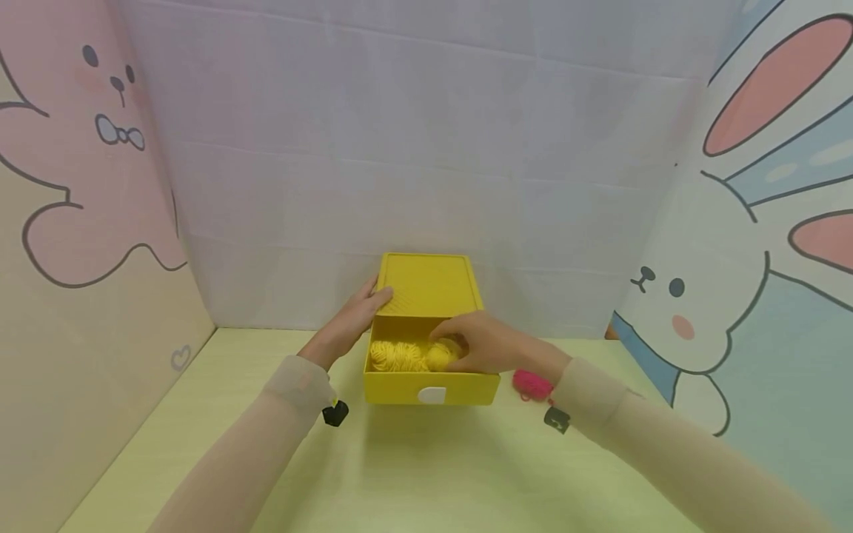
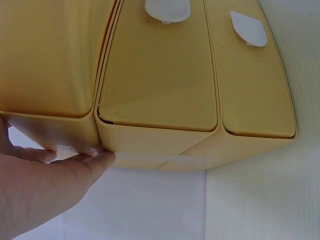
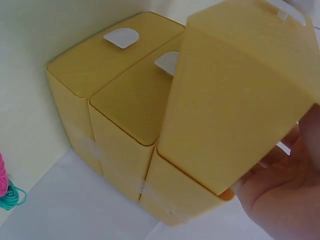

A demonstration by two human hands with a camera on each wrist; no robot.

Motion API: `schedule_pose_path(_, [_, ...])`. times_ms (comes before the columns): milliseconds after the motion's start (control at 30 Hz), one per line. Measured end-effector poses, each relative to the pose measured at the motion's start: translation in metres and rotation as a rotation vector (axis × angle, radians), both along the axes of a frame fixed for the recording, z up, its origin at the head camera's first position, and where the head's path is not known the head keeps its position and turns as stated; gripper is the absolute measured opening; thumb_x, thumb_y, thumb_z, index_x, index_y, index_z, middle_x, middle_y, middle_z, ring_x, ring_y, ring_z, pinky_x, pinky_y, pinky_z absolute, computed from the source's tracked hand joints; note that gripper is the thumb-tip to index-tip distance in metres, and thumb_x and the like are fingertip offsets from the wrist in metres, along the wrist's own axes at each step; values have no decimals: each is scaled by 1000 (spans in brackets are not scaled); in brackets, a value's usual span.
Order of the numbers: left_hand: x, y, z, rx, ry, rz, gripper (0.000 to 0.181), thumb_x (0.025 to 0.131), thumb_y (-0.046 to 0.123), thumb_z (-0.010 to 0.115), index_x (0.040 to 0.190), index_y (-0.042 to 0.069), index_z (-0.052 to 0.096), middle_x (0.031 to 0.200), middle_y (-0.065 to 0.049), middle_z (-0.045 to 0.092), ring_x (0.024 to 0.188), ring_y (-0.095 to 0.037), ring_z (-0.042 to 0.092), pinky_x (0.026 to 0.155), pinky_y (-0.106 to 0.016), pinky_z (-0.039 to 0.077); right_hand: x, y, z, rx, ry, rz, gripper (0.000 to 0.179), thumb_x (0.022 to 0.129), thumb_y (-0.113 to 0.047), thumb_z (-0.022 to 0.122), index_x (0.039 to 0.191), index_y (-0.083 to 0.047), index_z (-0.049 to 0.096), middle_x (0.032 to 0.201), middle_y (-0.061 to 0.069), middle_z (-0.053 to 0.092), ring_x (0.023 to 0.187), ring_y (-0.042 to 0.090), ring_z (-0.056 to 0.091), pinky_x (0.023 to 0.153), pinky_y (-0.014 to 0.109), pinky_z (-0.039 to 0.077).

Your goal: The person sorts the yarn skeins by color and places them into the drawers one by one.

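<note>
Two bundles of yellow yarn sit in the pulled-out top drawer (image 1: 400, 388) of the yellow cabinet (image 1: 429, 285), and the right hand (image 1: 483, 342) is in over the side wall, fingers curled round the yellow ball (image 1: 440, 357) beside the looped skein (image 1: 396, 357)! Left hand (image 1: 349, 322) rests against the cabinet's side, fingers fairly straight, gripping nothing. Right of it on the tabletop (image 1: 426, 474), pink yarn (image 1: 531, 385); teal yarn (image 3: 11, 200) just beside, cut off at the edge. The drawer wall blocks the right-wrist view, so the fingertips are hard to judge. Smooth, plastic-looking fronts, rounded white tabs (image 1: 432, 395).
</note>
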State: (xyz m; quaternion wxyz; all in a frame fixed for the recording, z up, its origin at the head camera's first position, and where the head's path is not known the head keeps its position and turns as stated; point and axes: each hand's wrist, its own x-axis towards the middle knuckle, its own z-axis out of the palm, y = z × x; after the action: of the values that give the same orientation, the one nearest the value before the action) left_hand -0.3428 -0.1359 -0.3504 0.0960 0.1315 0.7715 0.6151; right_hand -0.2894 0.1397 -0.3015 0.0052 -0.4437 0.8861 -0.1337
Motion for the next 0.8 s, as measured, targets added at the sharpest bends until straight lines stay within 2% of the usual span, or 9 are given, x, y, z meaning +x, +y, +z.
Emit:
schedule_pose_path(133, [-1, 1, -1, 8, 13, -3, 80, 114, 52, 41, 172, 25, -6, 179, -1, -6, 165, -33, 0, 128, -67, 15, 1, 4, 4, -23, -50, -18, 45, 94, -22, 84, 135, -8, 73, 126, 1, 74, 99, 17, 61, 91, 35, 53])
schedule_pose_path(267, [-2, 2, -1, 13, 18, -4, 78, 114, 51, 41, 172, 26, -5, 179, 1, -5, 165, -31, 0, 128, -67, 15, 2, 13, 10, -75, -99, -56, 46, 95, -22, 82, 138, -10, 72, 136, 1, 72, 120, 21, 64, 106, 43, 53])
schedule_pose_path(367, [-2, 2, -1, 12, 14, 1, 78, 114, 51, 42, 173, 27, -4, 179, 2, -5, 165, -31, 0, 128, -66, 15, 3, 23, 14, -135, -134, -81, 47, 96, -22, 81, 140, -9, 70, 140, 4, 70, 128, 26, 64, 108, 47, 53])
schedule_pose_path(600, [-3, 2, -2, 3, 3, 2, 80, 114, 52, 41, 172, 27, -6, 179, 1, -7, 165, -32, -1, 128, -67, 13, 5, 47, 15, -290, -185, -122, 46, 97, -17, 80, 140, -2, 68, 137, 14, 70, 123, 33, 68, 98, 48, 60])
schedule_pose_path(800, [-5, 2, -3, 6, 6, 3, 79, 114, 52, 42, 172, 27, -5, 179, 2, -6, 165, -30, -1, 129, -65, 14, 14, 63, 12, -321, -172, -191, 45, 100, -13, 76, 142, -3, 65, 136, 14, 70, 119, 32, 68, 97, 46, 61])
